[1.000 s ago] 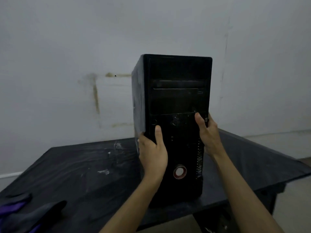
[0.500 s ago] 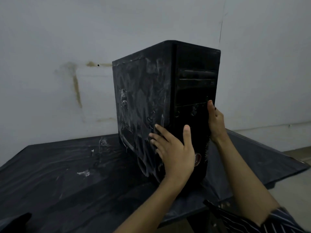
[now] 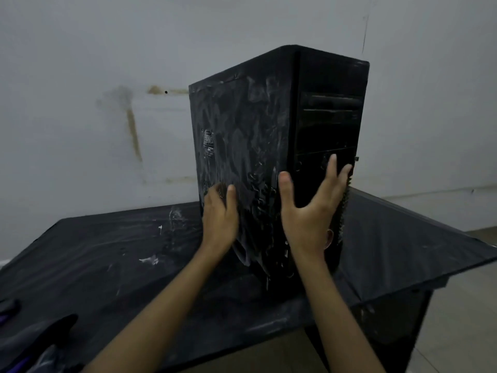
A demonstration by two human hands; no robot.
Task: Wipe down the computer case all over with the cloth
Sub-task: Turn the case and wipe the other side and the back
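Head view: your black tabletop (image 3: 107,265), streaked with white dust, stands against a pale wall (image 3: 80,63) marked by a brown stain (image 3: 133,130); beige floor (image 3: 462,332) shows at right. The computer case (image 3: 242,146) stands upright on the tabletop, its side panel smeared grey. Your left hand (image 3: 219,219) lies flat on that panel and your right hand (image 3: 309,211) on the front, fingers (image 3: 331,170) released and straight. Any lettering on the case is too dim to read.
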